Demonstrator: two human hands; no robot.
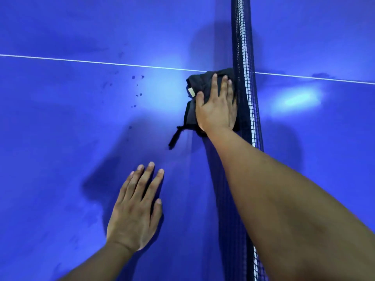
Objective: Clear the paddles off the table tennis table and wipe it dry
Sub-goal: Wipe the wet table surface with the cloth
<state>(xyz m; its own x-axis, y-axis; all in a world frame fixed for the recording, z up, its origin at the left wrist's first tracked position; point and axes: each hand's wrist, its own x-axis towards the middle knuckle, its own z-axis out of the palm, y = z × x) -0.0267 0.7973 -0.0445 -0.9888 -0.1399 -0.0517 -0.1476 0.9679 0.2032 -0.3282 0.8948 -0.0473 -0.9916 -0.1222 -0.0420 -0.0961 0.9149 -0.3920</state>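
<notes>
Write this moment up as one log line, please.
step: wiping | right hand: pressing black cloth flat beside net | left hand: flat on table | paddles: none in view | dark spots: left of cloth

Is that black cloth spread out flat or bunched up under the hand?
Bunched up: the black cloth lies in crumpled folds under the flat right hand, a loose strip trailing onto the blue table tennis table.
</notes>
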